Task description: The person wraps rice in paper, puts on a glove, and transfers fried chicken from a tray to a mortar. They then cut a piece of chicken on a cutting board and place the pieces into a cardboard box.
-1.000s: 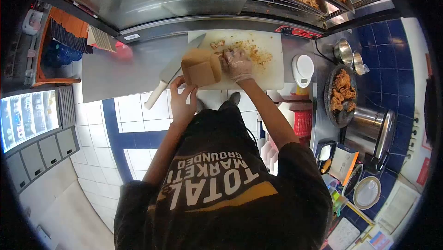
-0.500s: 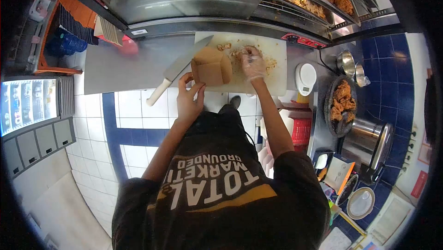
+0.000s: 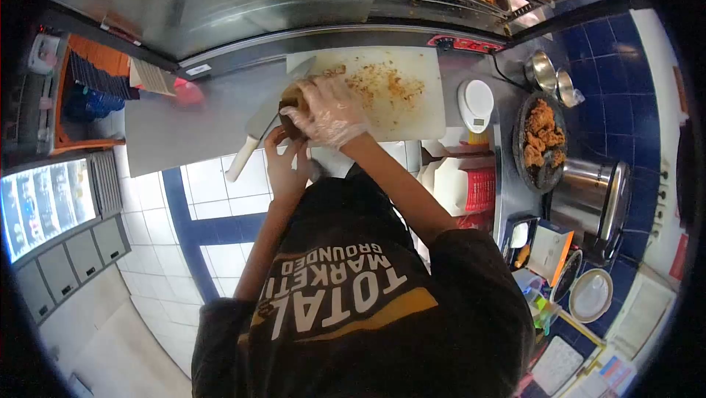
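Observation:
My left hand (image 3: 287,162), bare, grips the near edge of a brown cardboard box (image 3: 292,98) at the left end of the cutting board. My right hand (image 3: 328,113), in a clear plastic glove, lies over the same box and covers most of it. Whether food is under its fingers is hidden. Brown crumbs (image 3: 382,83) are scattered over the white cutting board (image 3: 430,108). A large knife with a white handle (image 3: 242,158) lies left of the box, its blade partly hidden by it.
Right of the board is a white scale (image 3: 476,100), then a dark dish of fried chicken (image 3: 540,141) and metal bowls (image 3: 542,72). A glass-fronted cabinet (image 3: 265,1) with trays of food rises behind the counter (image 3: 173,122). Red and white boxes (image 3: 478,191) are below.
My right hand has moved left from the crumbs on the board onto the box. The box is now tilted and mostly covered. The camera view has shifted slightly.

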`<act>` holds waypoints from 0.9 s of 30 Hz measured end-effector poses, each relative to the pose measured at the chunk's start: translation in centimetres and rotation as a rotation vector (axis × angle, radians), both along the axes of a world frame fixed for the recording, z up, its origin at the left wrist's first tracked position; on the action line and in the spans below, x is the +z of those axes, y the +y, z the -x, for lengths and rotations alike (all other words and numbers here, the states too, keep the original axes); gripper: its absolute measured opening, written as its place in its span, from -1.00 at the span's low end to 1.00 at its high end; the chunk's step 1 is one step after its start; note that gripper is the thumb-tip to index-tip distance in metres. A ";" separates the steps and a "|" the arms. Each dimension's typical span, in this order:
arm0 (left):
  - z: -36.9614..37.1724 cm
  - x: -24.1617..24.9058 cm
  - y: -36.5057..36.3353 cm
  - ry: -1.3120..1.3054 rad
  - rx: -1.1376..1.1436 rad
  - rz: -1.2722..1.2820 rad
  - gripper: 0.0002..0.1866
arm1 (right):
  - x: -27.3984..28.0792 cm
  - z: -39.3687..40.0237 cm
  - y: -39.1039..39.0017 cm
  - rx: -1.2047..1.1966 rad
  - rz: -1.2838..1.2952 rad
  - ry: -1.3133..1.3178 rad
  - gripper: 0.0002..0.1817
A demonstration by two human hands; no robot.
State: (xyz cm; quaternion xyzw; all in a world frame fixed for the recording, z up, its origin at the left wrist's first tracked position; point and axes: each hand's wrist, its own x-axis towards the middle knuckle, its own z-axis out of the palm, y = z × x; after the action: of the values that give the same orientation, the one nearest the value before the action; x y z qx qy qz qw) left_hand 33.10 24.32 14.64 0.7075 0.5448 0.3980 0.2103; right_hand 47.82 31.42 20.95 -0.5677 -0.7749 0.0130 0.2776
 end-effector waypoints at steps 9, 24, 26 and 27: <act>-0.3 0.5 0.6 -0.009 -0.004 0.020 -0.85 | -0.4 -1.2 1.3 0.111 0.062 0.199 -0.59; 0.9 -0.8 0.2 -0.044 0.033 0.167 -0.82 | -16.1 -7.3 8.5 0.030 0.188 -0.148 -0.58; 1.0 -0.6 0.3 -0.042 0.031 0.144 -0.82 | -17.4 -7.4 8.6 0.033 0.226 -0.106 -0.58; 1.0 -0.5 0.3 -0.045 0.031 0.143 -0.82 | -18.0 -7.9 8.1 -0.002 0.435 0.287 -0.59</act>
State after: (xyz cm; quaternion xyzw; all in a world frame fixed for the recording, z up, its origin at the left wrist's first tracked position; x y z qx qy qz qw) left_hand 32.12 24.65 14.14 0.6730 0.5778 0.3772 0.2663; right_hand 55.74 39.49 2.91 -0.6073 -0.7058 0.2594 0.2563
